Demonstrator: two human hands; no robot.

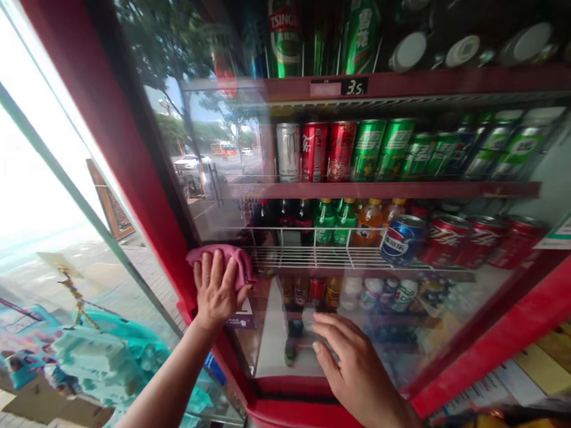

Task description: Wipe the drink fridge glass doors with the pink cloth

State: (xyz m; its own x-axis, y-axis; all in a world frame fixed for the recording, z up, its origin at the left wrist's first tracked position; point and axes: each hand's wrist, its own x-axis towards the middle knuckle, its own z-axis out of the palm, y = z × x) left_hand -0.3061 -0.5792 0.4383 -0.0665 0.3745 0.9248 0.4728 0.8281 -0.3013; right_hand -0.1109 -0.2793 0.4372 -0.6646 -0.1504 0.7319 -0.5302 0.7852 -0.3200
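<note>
My left hand [216, 290] presses a pink cloth [241, 261] flat against the glass door [232, 196] of a red drinks fridge, near the door's left frame [147, 196]. Its fingers are spread over the cloth. My right hand [352, 362] rests open on the lower part of the glass, fingers stretched out and holding nothing. Behind the glass stand rows of cans [339, 151] and bottles [334, 223] on shelves.
A Pepsi can [401, 238] and red cola cans lie on their sides on a wire shelf [339, 258]. A window [40, 196] is at the left, with teal packs [111, 356] stacked below. Papers [535, 374] lie at the lower right.
</note>
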